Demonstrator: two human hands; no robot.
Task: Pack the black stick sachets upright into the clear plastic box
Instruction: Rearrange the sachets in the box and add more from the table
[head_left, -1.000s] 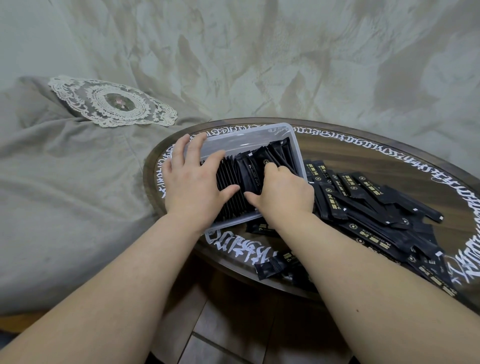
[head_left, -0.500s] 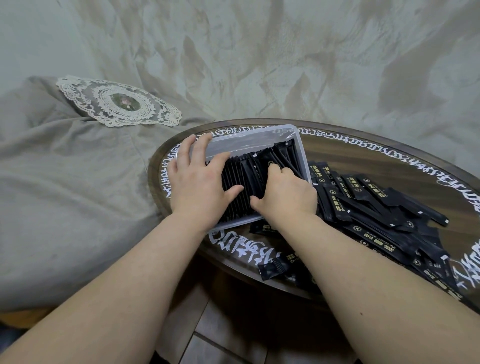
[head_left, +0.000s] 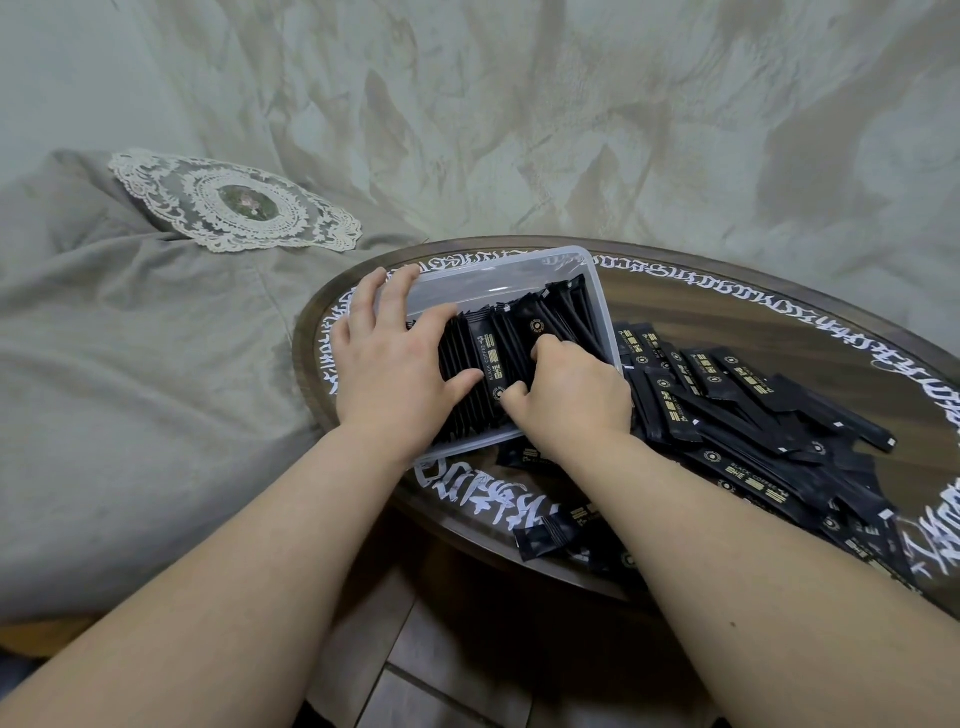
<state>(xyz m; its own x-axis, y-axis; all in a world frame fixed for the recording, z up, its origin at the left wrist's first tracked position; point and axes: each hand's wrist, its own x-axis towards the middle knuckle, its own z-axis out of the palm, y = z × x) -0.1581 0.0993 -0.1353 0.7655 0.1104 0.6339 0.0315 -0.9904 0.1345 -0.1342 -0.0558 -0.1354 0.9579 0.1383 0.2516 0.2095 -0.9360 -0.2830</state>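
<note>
Since a second ago your hands have barely shifted; your right hand (head_left: 574, 400) has worked a little deeper among the sachets (head_left: 498, 364) in the box (head_left: 493, 280), and your head has turned slightly left.

From the head view, the box sits on the left part of the round desk (head_left: 753, 312), tilted with its far end raised. Packed sachets stand side by side in its near half, leaning a little; one faces you with gold print. Your left hand (head_left: 395, 374) lies over the left side of the box, fingers straight and spread, fingertips reaching its far left rim, thumb pressing against the sachets. Your right hand is at the right near corner, fingers curled down into the row of sachets; you seem to pinch some, though the fingertips are hidden.

A loose pile (head_left: 753, 410) of sachets lies on the desk just right of the box, stretching toward the near right. One sachet (head_left: 550, 535) lies at the near desk edge between your forearms. Left of the desk, a lace doily (head_left: 234, 202) rests on a grey cushion (head_left: 130, 389).
</note>
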